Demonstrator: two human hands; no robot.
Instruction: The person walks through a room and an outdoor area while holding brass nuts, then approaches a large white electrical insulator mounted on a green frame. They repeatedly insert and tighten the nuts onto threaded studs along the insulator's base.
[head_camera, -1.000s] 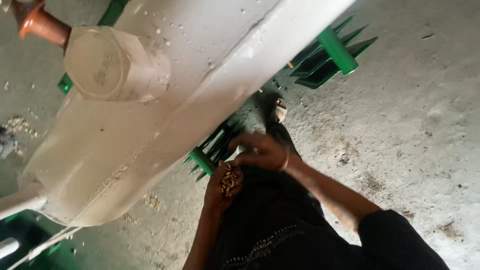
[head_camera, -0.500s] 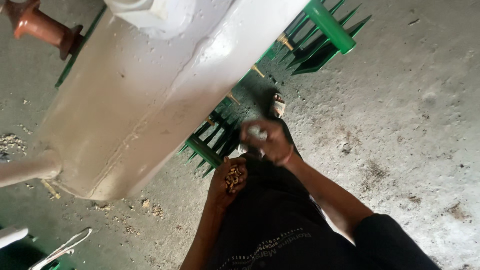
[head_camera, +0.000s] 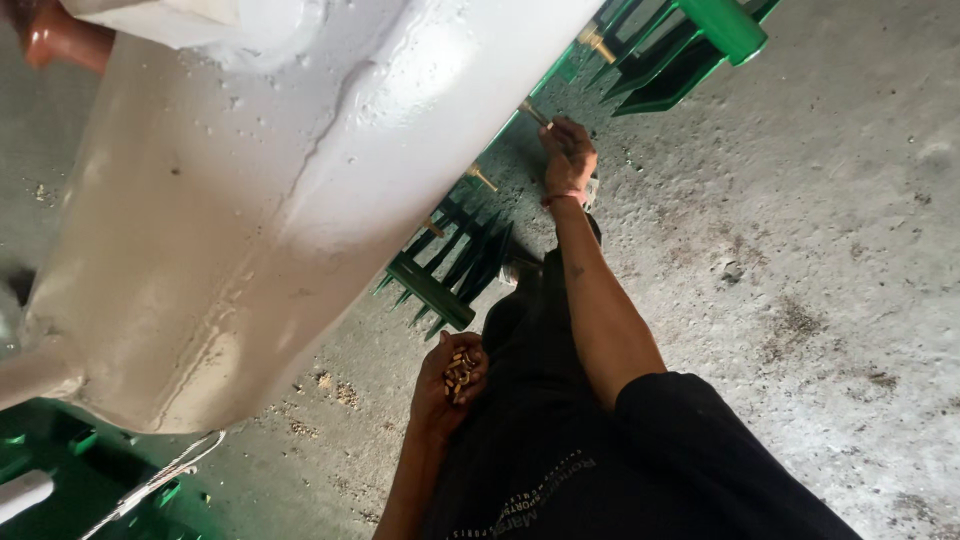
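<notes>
Concrete floor (head_camera: 800, 300) fills the right side of my feed, grey, rough and pitted, with darker stains and scattered crumbs of debris near the base of the big white machine body (head_camera: 260, 210). I take that body as my landmark: it slants across the upper left, its paint glossy and spattered. Beneath its lower edge runs a green metal frame (head_camera: 450, 270) with pointed teeth, and more green framing (head_camera: 700, 40) shows at the top, beyond the body's upper end. A rust-red part (head_camera: 55, 35) sits at the body's far top-left corner.

My right hand (head_camera: 568, 160) reaches up to the body's lower edge, its fingers closed on a brass-coloured bolt (head_camera: 535, 112) that sticks out from the frame there. Further brass bolts (head_camera: 482, 178) stand along the same edge, down-left of the hand. My left hand (head_camera: 450, 385) hangs below the body, just under the toothed frame, palm up and cupped around a small heap of brass pieces (head_camera: 459, 372); the fingers curl loosely, not pressed tight. Dark clothing covers my legs between both arms.
</notes>
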